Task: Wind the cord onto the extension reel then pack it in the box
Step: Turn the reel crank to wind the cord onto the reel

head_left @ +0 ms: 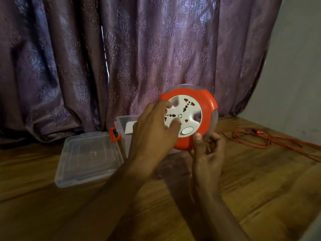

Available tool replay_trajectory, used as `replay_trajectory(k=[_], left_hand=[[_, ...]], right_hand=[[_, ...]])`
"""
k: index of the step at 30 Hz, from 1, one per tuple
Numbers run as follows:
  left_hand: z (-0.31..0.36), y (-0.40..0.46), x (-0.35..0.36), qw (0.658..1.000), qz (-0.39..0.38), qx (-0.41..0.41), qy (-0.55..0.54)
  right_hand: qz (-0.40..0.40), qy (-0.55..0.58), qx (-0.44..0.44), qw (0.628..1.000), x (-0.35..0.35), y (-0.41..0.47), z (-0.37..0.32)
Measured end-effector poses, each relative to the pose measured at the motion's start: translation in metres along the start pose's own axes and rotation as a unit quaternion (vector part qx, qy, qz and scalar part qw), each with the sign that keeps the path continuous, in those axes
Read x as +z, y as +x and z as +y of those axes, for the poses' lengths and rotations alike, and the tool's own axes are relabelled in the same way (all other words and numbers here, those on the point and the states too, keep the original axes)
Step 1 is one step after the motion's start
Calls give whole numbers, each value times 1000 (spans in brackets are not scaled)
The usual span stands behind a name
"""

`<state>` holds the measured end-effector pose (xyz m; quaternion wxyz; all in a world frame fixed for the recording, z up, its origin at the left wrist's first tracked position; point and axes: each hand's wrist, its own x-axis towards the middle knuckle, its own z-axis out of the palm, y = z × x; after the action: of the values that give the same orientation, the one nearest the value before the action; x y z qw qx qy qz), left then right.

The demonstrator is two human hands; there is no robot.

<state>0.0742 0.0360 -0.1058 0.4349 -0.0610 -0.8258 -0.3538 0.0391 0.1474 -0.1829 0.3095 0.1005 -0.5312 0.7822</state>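
Note:
A round orange extension reel (206,101) with a white socket face is held up above the floor, face toward me. My left hand (152,131) lies over the white face, fingers pressed into its recesses. My right hand (207,150) grips the reel's lower edge from below, thumb on the orange rim. The orange cord (271,140) lies loose on the floor to the right, in a slack loop with its plug end near the wall. A clear plastic box (121,124) with an orange latch stands behind my left hand, its lid (88,157) folded open flat to the left.
A wooden floor (243,188) runs under everything. A purple patterned curtain (121,58) hangs right behind the box and reel. A pale wall (298,66) rises at the right, close to the cord.

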Motion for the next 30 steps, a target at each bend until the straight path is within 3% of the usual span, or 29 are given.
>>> replay_trajectory(k=[4, 9, 12, 14, 17, 20, 24, 28, 30], left_hand=[[-2, -5, 12, 997, -18, -68, -33], [-5, -5, 16, 986, 32, -147, -72], [-4, -6, 10, 993, 28, -109, -39], [-3, -6, 4, 999, -1, -25, 30], [-1, -8, 2, 987, -38, 98, 123], [-5, -7, 2, 972, -59, 146, 173], [-13, -5, 1, 983, -75, 129, 105], [-6, 3, -6, 998, 26, 63, 17], [-7, 6, -7, 999, 29, 11, -5]], right_hand=[[-36, -49, -55, 997, 0, -6, -2], [-80, -76, -118, 987, 2, -13, -3], [-77, -77, -115, 987, 3, -14, -3], [-66, -73, -97, 990, 3, -13, -3], [-47, -61, -63, 995, 2, -9, -1], [-39, -54, -28, 997, 3, -6, 3], [-39, -41, 11, 998, 2, -2, 7], [-20, 4, 40, 999, -3, 6, 11], [-7, 0, 36, 999, -5, 7, 10]])
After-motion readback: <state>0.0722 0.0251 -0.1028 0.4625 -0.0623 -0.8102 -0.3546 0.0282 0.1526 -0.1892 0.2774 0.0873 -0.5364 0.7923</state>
